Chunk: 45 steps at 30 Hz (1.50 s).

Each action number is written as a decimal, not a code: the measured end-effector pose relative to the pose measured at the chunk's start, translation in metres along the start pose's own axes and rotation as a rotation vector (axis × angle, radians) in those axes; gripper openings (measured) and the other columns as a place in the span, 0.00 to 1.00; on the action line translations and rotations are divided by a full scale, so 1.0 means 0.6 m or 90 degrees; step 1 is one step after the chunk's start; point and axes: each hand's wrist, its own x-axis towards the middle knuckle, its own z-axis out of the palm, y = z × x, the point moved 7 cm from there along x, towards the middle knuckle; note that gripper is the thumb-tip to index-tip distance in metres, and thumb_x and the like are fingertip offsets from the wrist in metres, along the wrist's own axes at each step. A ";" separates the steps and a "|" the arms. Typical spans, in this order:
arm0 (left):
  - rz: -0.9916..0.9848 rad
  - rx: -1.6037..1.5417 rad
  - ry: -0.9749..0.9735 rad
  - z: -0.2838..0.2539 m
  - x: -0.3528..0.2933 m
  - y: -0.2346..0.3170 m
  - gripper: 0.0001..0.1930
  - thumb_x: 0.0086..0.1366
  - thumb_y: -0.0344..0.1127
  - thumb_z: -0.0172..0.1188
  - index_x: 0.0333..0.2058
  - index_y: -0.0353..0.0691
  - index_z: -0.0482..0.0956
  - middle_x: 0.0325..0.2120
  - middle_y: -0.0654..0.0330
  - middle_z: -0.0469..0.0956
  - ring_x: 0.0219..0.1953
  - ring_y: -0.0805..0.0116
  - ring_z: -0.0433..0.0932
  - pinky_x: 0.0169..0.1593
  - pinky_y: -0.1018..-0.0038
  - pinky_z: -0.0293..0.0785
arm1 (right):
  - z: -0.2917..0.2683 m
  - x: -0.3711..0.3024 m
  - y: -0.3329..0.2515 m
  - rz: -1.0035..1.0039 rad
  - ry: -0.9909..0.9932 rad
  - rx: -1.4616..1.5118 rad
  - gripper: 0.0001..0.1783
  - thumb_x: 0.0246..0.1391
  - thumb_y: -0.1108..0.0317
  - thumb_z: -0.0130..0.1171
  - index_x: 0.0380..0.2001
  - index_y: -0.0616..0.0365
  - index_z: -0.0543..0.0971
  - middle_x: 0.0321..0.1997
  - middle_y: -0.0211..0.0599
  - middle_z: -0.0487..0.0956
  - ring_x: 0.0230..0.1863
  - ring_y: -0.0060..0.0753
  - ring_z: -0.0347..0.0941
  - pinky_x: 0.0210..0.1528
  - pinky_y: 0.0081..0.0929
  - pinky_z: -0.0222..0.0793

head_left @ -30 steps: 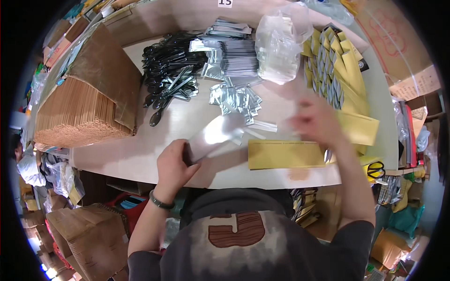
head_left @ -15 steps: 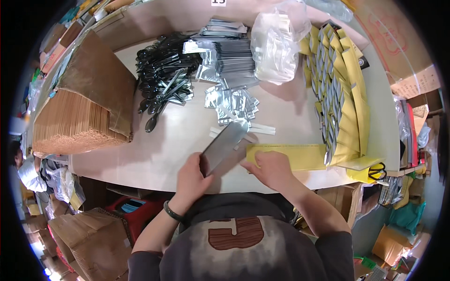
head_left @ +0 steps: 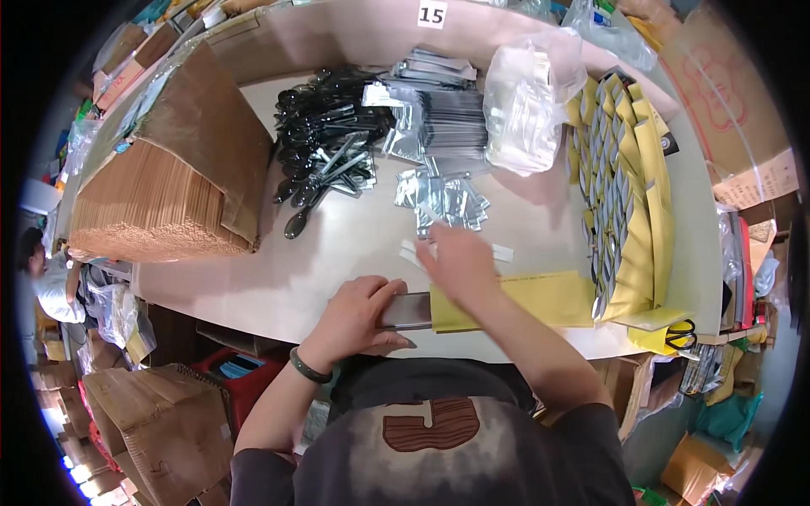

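Observation:
My left hand (head_left: 359, 314) grips one end of a flat grey slab-like box (head_left: 409, 311), thumb along its near edge and fingers over the far one. The box's other end is hidden by a yellow paper sleeve (head_left: 515, 302) lying on the table; I cannot tell whether it is inside or beneath. Beyond the sleeve, my right hand (head_left: 462, 266) reaches over the white paper strips (head_left: 504, 252), its fingers bent together. Whatever those fingertips hold is too small to make out. Just past them lie small silver foil packets (head_left: 451, 198).
Black plastic spoons (head_left: 329, 118) are heaped at the back left, near a carton of packed brown card (head_left: 160, 198). Stacked silver pouches (head_left: 456, 126) and a clear plastic bag (head_left: 527, 118) stand behind. Yellow sleeves (head_left: 624, 202) line the right; scissors (head_left: 679, 335) sit at the edge.
The slanted grey box has been lowered level, its far end now at the yellow sleeve. My right hand has left the sleeve and moved forward to the white strips. The whole view has shifted slightly.

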 end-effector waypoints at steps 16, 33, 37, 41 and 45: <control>-0.271 0.184 0.298 -0.111 0.102 -0.252 0.18 0.56 0.30 0.65 0.47 0.44 0.79 0.42 0.56 0.77 0.44 0.51 0.77 0.47 0.60 0.75 | 0.062 0.061 0.008 -0.077 0.151 -0.169 0.05 0.52 0.68 0.62 0.30 0.57 0.80 0.47 0.47 0.74 0.49 0.51 0.70 0.49 0.44 0.68; -0.276 -0.264 0.343 -0.081 -0.048 -0.179 0.05 0.60 0.28 0.65 0.34 0.35 0.79 0.28 0.58 0.79 0.30 0.68 0.77 0.37 0.74 0.73 | 0.017 -0.110 -0.077 -0.320 0.113 0.100 0.19 0.45 0.74 0.64 0.44 0.57 0.80 0.48 0.45 0.78 0.43 0.48 0.74 0.45 0.41 0.68; -0.205 -0.086 0.190 -0.030 -0.100 -0.085 0.04 0.57 0.29 0.67 0.28 0.37 0.80 0.26 0.57 0.76 0.32 0.58 0.77 0.36 0.68 0.74 | -0.022 -0.129 -0.034 -0.283 0.088 0.150 0.20 0.49 0.71 0.65 0.48 0.62 0.79 0.55 0.45 0.76 0.55 0.48 0.72 0.54 0.46 0.67; -0.033 0.061 0.274 -0.011 -0.067 -0.011 0.08 0.50 0.31 0.67 0.27 0.40 0.76 0.31 0.55 0.77 0.34 0.52 0.77 0.36 0.60 0.74 | 0.039 -0.168 -0.091 -0.538 -0.083 0.046 0.22 0.52 0.70 0.62 0.52 0.60 0.77 0.59 0.42 0.76 0.61 0.45 0.70 0.61 0.47 0.65; -0.020 0.353 0.471 -0.211 -0.065 -0.029 0.10 0.48 0.29 0.70 0.30 0.42 0.80 0.32 0.57 0.79 0.37 0.55 0.80 0.40 0.61 0.76 | 0.060 -0.181 -0.056 -0.505 -0.098 -0.051 0.23 0.55 0.68 0.61 0.55 0.58 0.75 0.61 0.40 0.75 0.64 0.41 0.69 0.64 0.47 0.63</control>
